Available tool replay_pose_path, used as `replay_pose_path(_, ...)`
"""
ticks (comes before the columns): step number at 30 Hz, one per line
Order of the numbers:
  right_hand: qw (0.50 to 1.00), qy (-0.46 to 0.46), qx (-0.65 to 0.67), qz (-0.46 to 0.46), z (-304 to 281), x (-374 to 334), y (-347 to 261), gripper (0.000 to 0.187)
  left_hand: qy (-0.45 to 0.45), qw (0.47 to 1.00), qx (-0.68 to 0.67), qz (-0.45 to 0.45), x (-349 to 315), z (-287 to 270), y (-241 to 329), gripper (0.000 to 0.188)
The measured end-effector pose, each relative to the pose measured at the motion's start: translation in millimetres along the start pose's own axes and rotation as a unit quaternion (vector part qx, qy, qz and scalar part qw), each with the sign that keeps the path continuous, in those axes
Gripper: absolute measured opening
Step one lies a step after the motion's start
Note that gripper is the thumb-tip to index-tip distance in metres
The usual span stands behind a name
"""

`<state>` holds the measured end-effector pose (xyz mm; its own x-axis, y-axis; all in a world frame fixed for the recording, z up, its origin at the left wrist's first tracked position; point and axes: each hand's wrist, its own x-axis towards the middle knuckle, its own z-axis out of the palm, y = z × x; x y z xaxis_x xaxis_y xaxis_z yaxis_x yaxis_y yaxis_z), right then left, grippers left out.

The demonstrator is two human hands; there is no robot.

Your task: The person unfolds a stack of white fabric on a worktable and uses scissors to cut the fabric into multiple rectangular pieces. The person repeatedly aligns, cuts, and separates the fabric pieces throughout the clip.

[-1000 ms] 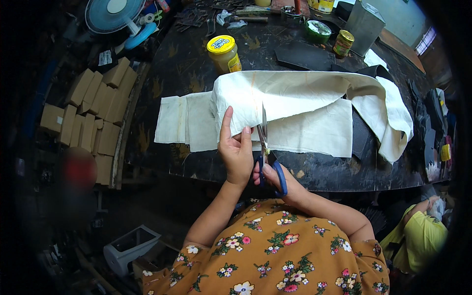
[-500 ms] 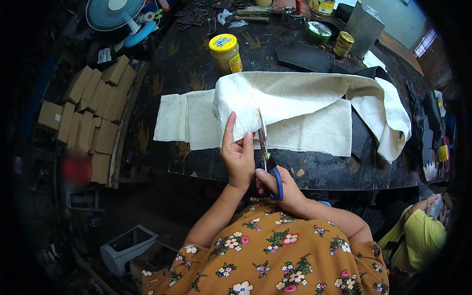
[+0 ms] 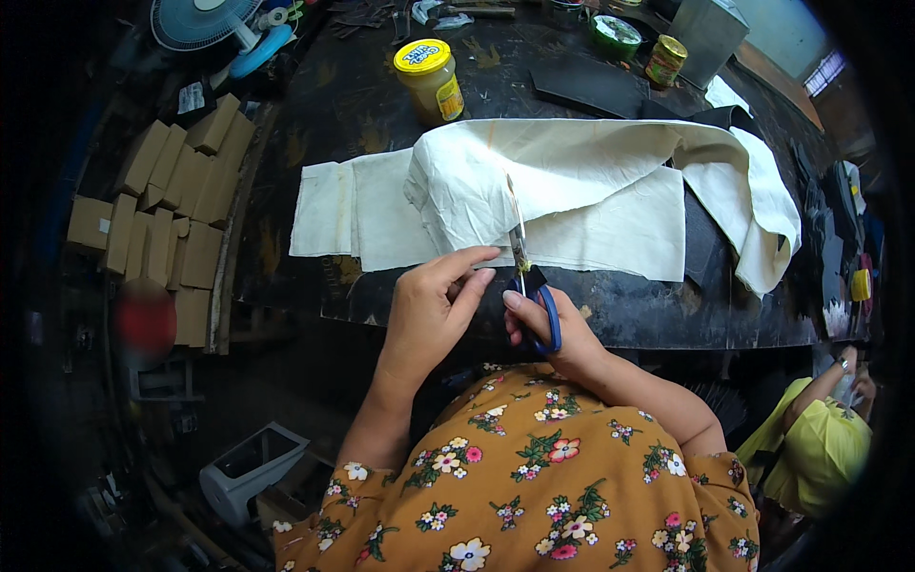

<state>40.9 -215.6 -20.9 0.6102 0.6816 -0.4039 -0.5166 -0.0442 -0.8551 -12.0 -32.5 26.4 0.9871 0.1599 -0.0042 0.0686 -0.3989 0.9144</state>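
Note:
My right hand (image 3: pixel 562 329) is closed round the blue handles of a pair of scissors (image 3: pixel 518 243), with the blades up in the white cloth. This long white cloth (image 3: pixel 572 167) lies folded over itself, its upper layer bunched left of the blades. A thin orange line crosses it near its far edge. Below the cloth's near edge, my left hand (image 3: pixel 429 300) has its thumb and forefinger apart. The forefinger's tip is close to the blades, and nothing shows between the fingers; the other fingers are partly hidden. Flat white cloth pieces (image 3: pixel 319 210) lie underneath and to the left.
Behind the cloth a yellow-lidded jar (image 3: pixel 429 84) stands on the dark table (image 3: pixel 353 105). A black slab (image 3: pixel 586 88), small tins and a metal can (image 3: pixel 705 43) are farther back. Cardboard boxes (image 3: pixel 148 162) and a fan (image 3: pixel 205 19) stand left. Another person in yellow (image 3: pixel 820 448) is at right.
My left hand has come off the cloth, drawing back toward me and left, its forefinger lowered. The cloth left of the blades is more crumpled. The right hand still holds the scissors.

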Motion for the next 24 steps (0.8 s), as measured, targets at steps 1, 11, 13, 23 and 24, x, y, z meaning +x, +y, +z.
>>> replay_pose_path(1, 1.0, -0.006, 0.002, -0.011, 0, 0, 1, 0.031, -0.009, 0.996, 0.051, 0.067, 3, -3, 6, 0.031)
replay_pose_path(11, 1.0, -0.019, -0.008, -0.011, -7, -9, 5, 0.029, -0.157, 0.95, 0.125, 0.239, 45, 14, 4, 0.009)
replay_pose_path(13, 1.0, 0.0, 0.007, -0.019, -9, -11, 3, 0.027, -0.141, 0.957, 0.094, 0.234, 38, 15, 5, 0.011)
replay_pose_path(23, 1.0, -0.01, -0.025, 0.015, -27, -23, -3, 0.025, -0.319, 0.908, 0.26, 0.076, -10, -29, 2, 0.015)
replay_pose_path(24, 0.999, -0.012, -0.028, 0.018, -29, -27, -4, 0.025, -0.356, 0.885, 0.298, 0.039, -10, -24, 3, 0.014)
